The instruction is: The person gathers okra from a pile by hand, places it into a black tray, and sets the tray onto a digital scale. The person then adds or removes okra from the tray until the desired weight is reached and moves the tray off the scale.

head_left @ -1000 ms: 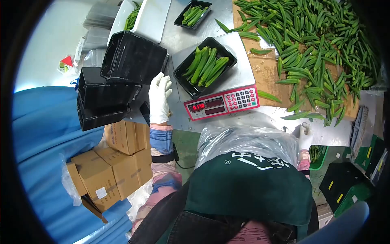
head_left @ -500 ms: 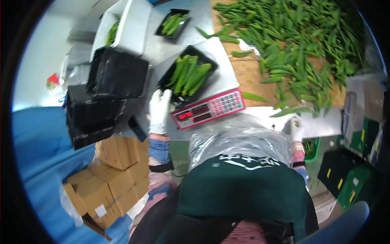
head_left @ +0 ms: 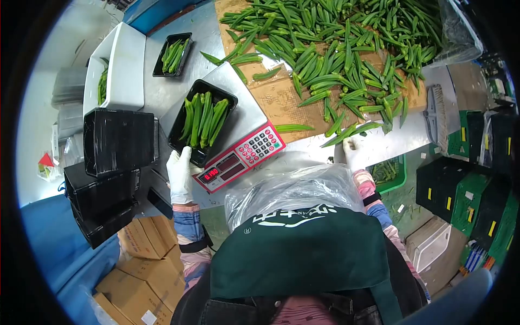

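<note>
A black tray (head_left: pixel 229 103) of green okra pods (head_left: pixel 205 119) rests tilted across the platform of a red-and-white scale (head_left: pixel 238 157). My left hand (head_left: pixel 180 176), in a white glove, is at the tray's near left corner, with fingers and thumb closed round its rim. Red digits glow on the scale's display (head_left: pixel 210 174) just right of that hand. My right hand (head_left: pixel 355 154), also gloved in white, is at the table's front edge with its fingers curled in and nothing visible in them. Loose okra pods (head_left: pixel 352 131) lie just beyond its fingertips.
A large okra pile (head_left: pixel 346 65) covers brown cardboard (head_left: pixel 279 103) at the back right. Another filled black tray (head_left: pixel 157 67) and a white bin (head_left: pixel 125 70) stand at the back left. Stacked black trays (head_left: pixel 122 141) and a phone (head_left: pixel 160 202) are left of my left hand.
The whole view has shifted, so table and hands appear further left. My left fingers now overlap the tray's near corner. The digits on the scale look different. My right hand stays at the table edge.
</note>
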A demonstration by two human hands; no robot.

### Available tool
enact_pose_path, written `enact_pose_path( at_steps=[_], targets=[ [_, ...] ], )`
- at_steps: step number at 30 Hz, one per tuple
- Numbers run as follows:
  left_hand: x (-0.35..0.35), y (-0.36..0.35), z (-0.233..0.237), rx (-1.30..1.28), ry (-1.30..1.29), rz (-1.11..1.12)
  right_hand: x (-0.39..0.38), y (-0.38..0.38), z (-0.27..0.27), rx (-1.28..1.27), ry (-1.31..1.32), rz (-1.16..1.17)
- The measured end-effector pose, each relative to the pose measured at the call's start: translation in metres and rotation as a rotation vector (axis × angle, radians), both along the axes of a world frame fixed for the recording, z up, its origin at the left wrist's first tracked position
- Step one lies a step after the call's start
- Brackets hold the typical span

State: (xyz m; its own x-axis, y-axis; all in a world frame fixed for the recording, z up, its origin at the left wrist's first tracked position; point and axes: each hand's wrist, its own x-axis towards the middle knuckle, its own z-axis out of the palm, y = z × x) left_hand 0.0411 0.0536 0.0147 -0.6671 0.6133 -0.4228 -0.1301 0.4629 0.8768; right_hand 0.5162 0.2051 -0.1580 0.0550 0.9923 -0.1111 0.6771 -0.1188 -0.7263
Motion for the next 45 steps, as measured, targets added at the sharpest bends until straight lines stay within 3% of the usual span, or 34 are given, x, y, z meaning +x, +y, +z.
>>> enact_pose_path(
  at_steps=[6, 7, 8, 10, 11, 13, 14, 15, 18, 19, 21, 24, 29, 32, 34, 36, 37, 39, 41, 42, 43, 44, 45],
  targets=[
    [-0.01, 0.016, 0.011, 0.102, -0.137, 0.015, 0.008, 0.009, -0.018, -0.069, 0.115, 0.053],
    [-0.014, 0.025, 0.017, 0.147, -0.093, 0.017, 0.01, 0.011, -0.028, -0.165, 0.269, 0.01],
    [-0.021, 0.035, 0.024, 0.192, -0.046, 0.019, 0.005, 0.014, -0.008, -0.215, 0.248, 0.032],
    [-0.05, 0.056, 0.031, 0.227, 0.01, 0.013, 0.007, 0.014, -0.018, -0.148, 0.32, 0.049],
    [-0.082, 0.061, 0.012, 0.259, 0.31, -0.137, 0.007, 0.015, -0.023, -0.097, 0.219, 0.057],
    [-0.122, 0.083, 0.01, 0.214, 0.383, -0.154, 0.012, 0.017, -0.033, -0.071, 0.158, 0.067],
    [-0.127, 0.101, 0.02, 0.15, 0.156, -0.02, 0.01, 0.015, -0.036, -0.05, 0.179, 0.051],
    [-0.134, 0.117, 0.026, 0.076, 0.175, -0.014, 0.006, 0.014, -0.031, 0.003, 0.171, 0.059],
    [-0.184, 0.154, -0.012, -0.078, 0.181, -0.118, 0.001, 0.011, -0.031, 0.064, 0.091, 0.012],
    [-0.192, 0.161, -0.042, 0.101, 0.216, -0.233, 0.002, 0.011, -0.029, 0.0, 0.113, -0.011],
    [-0.213, 0.182, -0.074, 0.016, 0.043, -0.252, 0.002, 0.01, -0.027, -0.072, 0.156, -0.042],
    [-0.227, 0.199, -0.101, -0.129, -0.146, -0.116, -0.001, 0.009, -0.022, -0.08, 0.166, -0.065],
    [-0.264, 0.212, -0.119, -0.087, -0.074, 0.118, -0.007, 0.007, -0.019, -0.03, 0.123, -0.099],
    [-0.357, 0.216, -0.189, 0.06, 0.117, 0.05, -0.01, 0.007, -0.019, -0.01, 0.116, -0.116],
    [-0.253, 0.215, -0.059, -0.075, 0.283, 0.134, -0.01, 0.007, -0.018, 0.001, 0.082, -0.112],
    [-0.237, 0.208, -0.042, 0.402, 0.473, -0.027, -0.007, 0.01, -0.016, -0.044, -0.006, -0.095],
    [-0.199, 0.199, 0.003, 0.263, 0.623, 0.008, -0.011, 0.009, -0.011, -0.036, -0.022, -0.094],
    [-0.167, 0.174, 0.048, 0.396, 0.953, -0.057, -0.016, 0.009, 0.001, -0.064, -0.06, -0.098],
    [-0.122, 0.137, 0.113, 0.178, 1.349, 0.065, -0.016, 0.011, -0.004, -0.075, -0.049, -0.091],
    [-0.121, 0.116, 0.133, 0.07, 1.731, 0.037, -0.013, 0.009, -0.006, -0.048, -0.014, -0.083],
    [-0.141, 0.092, 0.135, -0.062, 1.734, 0.124, -0.016, 0.009, 0.002, -0.082, -0.022, -0.097],
    [-0.154, 0.071, 0.142, -0.372, 1.628, 0.09, -0.018, 0.01, 0.004, -0.087, -0.026, -0.108],
    [-0.18, 0.045, 0.134, -0.458, 1.493, 0.04, -0.019, 0.009, 0.005, -0.092, -0.03, -0.119]
  ],
)
